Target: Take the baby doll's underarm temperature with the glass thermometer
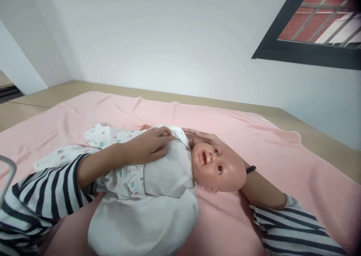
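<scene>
Doll (pixel 220 165) is on its back mid-sheet, head to my right, legs to my left. Left hand (pixel 153 145) lies across its chest, fingers half bent at the edge of the white top (pixel 166 175). I'd say that steadies the body and puts the fingers by the fabric, but I can't tell from here whether they pinch it or just rest. Right hand (pixel 204 137) is on the far side of the neck, fingers stretched out, partly hidden by the head; can't confirm any grip. Right forearm runs behind the head, probably as a prop so it doesn't loll.

Materials: head is hard, smooth, glossy plastic, round and bald. Top is plain, thin, soft-looking. Trousers (pixel 124 181) are white with small coloured prints, loosely creased. White cloth (pixel 143 222) spreads on my near side, limp, rounded edge; can't tell if it joins the top. Dark wristband (pixel 251 169) looks beaded or braided. Striped sleeves (pixel 53 188) on both arms. Under it all, pink sheet (pixel 239 229), shallow wrinkles, over a flat tan board (pixel 180 98).
</scene>
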### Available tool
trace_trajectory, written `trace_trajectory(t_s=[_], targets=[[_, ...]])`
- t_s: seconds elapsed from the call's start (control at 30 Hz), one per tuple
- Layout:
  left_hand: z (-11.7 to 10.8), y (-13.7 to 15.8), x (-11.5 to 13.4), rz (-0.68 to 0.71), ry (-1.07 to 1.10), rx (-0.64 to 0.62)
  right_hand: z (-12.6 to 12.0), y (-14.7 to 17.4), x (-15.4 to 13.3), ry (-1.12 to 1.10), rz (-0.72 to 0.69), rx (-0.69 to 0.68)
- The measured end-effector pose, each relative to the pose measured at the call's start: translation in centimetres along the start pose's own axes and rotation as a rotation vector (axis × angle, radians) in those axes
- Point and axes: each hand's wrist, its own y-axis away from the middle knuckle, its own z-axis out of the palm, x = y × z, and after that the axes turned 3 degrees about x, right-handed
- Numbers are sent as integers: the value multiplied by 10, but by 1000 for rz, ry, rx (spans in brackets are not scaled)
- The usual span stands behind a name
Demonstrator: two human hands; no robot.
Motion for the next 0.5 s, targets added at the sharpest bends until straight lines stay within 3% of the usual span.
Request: trace_trajectory(t_s=[0.27,0.4,0.5], targets=[[3,-4,-6,-121,40,-126,-11,-4,-38,468,-38,92],[3,-6,-8,-120,69,-110,14,15,-59,1066,-102,117],[2,-6,-9,-120,113,-109,38,26,-65,1300,-245,91]])
